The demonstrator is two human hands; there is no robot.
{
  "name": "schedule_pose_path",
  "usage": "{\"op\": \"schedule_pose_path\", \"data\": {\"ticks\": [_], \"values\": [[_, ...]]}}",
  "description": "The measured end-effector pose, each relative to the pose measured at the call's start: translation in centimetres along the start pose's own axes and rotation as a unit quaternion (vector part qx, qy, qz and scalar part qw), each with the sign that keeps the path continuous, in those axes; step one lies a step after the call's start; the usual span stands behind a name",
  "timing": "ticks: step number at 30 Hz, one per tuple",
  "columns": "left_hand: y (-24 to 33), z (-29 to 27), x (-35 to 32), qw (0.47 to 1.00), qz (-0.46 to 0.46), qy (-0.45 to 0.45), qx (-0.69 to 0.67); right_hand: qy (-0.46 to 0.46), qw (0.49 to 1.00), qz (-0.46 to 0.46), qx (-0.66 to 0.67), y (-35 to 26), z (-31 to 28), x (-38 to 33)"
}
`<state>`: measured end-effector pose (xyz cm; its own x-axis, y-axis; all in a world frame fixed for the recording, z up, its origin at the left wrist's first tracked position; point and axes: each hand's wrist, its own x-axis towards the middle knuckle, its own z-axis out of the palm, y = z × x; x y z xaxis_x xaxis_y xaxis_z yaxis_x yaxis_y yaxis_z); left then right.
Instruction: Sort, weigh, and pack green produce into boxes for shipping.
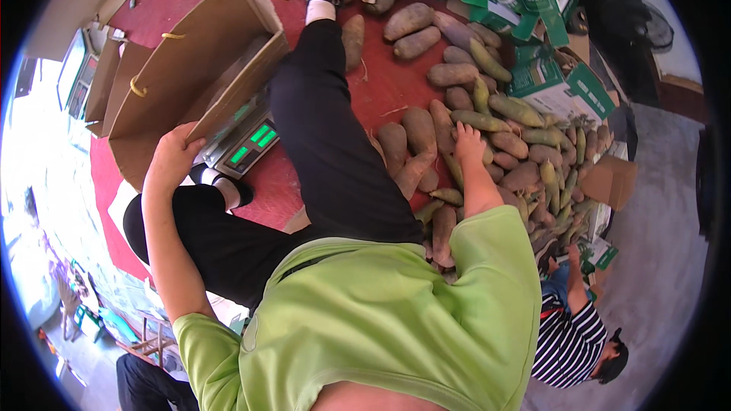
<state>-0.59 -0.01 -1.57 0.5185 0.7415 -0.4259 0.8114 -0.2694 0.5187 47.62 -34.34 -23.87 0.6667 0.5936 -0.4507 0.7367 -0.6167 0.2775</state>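
Observation:
My left hand (173,158) grips the near edge of a large brown cardboard carry box (171,68) with yellow rope handles, thumb folded over the rim. The box is tilted and its top gapes. It rests on or beside a scale (247,144) with a lit green display. My right hand (469,143) reaches into a heap of long, thick roots, fingers stretched out and apart, touching the pile. Some are brownish, sweet-potato-like roots (419,131); others are green, slender roots (481,122). My right palm's underside is hidden.
The heap spreads over a red mat (384,91). Green and white cartons (567,95) stand around its far and right sides. A person in a striped shirt (567,342) is at the lower right. At the far left is another scale (82,76).

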Motion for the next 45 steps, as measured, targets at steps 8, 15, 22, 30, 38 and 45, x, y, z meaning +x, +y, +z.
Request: {"op": "schedule_pose_path", "data": {"ticks": [8,15,22,30,38,45], "values": [[1.0,-0.6,-0.2,1.0,-0.008,0.003,0.029,0.025,0.998,-0.005,-0.054,-0.5,-0.2,0.1],[0.5,-0.8,-1.1,0.996,-0.025,-0.005,0.08,-0.009,1.0,-0.01,-0.024,-0.8,0.3,-2.0],[-0.5,-1.0,-2.7,0.986,-0.077,0.009,0.148,0.145,0.977,-0.05,0.145,0.9,-1.2,-3.4],[-1.2,-0.8,-2.6,0.975,-0.087,0.003,0.204,0.196,0.878,-0.035,0.435,2.5,-6.1,-2.4],[-1.9,-0.2,-2.4,0.974,-0.052,0.016,0.218,0.289,0.719,-0.225,0.591,-8.3,-27.2,-4.4],[-1.9,-0.4,-2.3,0.971,-0.032,0.028,0.234,0.207,0.603,-0.407,0.655,-20.7,-39.5,-8.1]]}}
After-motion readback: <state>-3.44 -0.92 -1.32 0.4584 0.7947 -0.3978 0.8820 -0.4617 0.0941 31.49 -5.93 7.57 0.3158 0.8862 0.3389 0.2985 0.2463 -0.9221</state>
